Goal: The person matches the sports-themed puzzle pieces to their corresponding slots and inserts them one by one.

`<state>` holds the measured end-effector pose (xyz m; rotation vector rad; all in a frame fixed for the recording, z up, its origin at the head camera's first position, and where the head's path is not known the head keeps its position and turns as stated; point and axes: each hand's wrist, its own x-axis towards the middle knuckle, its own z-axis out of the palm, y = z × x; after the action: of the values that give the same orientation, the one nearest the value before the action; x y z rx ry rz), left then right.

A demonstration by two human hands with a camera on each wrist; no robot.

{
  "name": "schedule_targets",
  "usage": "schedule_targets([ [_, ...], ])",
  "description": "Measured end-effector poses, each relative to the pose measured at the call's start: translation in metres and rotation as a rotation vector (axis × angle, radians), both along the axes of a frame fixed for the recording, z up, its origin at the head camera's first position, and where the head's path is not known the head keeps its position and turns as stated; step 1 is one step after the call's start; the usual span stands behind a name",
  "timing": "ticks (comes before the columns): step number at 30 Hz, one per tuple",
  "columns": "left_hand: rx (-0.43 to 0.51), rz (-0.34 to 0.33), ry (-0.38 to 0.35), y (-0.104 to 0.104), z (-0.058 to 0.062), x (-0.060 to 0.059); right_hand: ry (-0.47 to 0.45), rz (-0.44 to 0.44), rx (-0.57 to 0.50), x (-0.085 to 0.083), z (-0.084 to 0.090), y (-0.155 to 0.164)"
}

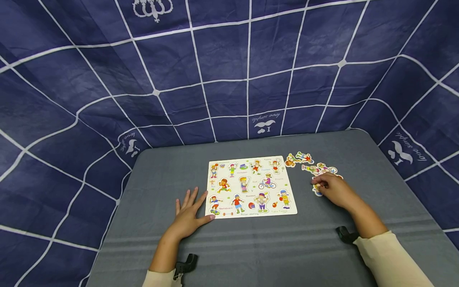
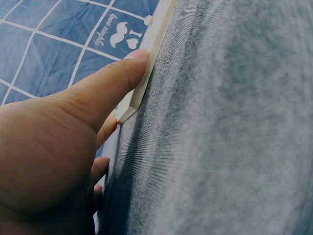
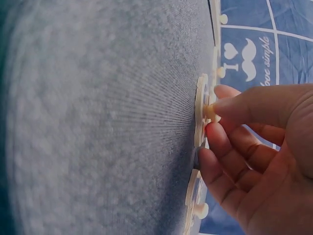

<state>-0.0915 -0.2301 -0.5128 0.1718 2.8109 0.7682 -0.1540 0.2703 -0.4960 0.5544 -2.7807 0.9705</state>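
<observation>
A white wooden puzzle board (image 1: pixel 234 192) printed with sports figures lies on the grey table. My left hand (image 1: pixel 188 217) has its fingers spread at the board's near left corner; in the left wrist view the thumb (image 2: pixel 110 81) presses on the board's edge (image 2: pixel 146 81). To the right of the board, my right hand (image 1: pixel 335 189) pinches the small wooden knob (image 3: pixel 209 112) of a puzzle piece (image 3: pixel 199 110) between thumb and finger. That piece appears close to the tabletop, and the hand partly covers it in the head view.
More loose knobbed pieces, among them a cyclist piece (image 1: pixel 328 170) and a pair of figures (image 1: pixel 305 157), lie in a cluster beyond my right hand. Another piece (image 3: pixel 193 196) is near my fingers in the right wrist view. A blue checked cloth (image 1: pixel 226 99) hangs behind the table (image 1: pixel 251 247).
</observation>
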Motion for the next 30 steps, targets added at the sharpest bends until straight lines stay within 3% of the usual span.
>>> schedule_targets([
  [7,-0.001,0.002,-0.009,-0.0003,-0.0005,-0.0006,0.024,0.004,0.004,-0.0012,-0.0030,0.0017],
  [15,0.003,0.002,0.032,-0.0001,-0.0027,0.0011,-0.007,-0.004,0.025,-0.0024,-0.0025,0.0021],
  [30,-0.005,0.000,-0.010,-0.0001,-0.0011,-0.0012,0.045,-0.022,0.008,0.0049,0.0052,-0.0076],
])
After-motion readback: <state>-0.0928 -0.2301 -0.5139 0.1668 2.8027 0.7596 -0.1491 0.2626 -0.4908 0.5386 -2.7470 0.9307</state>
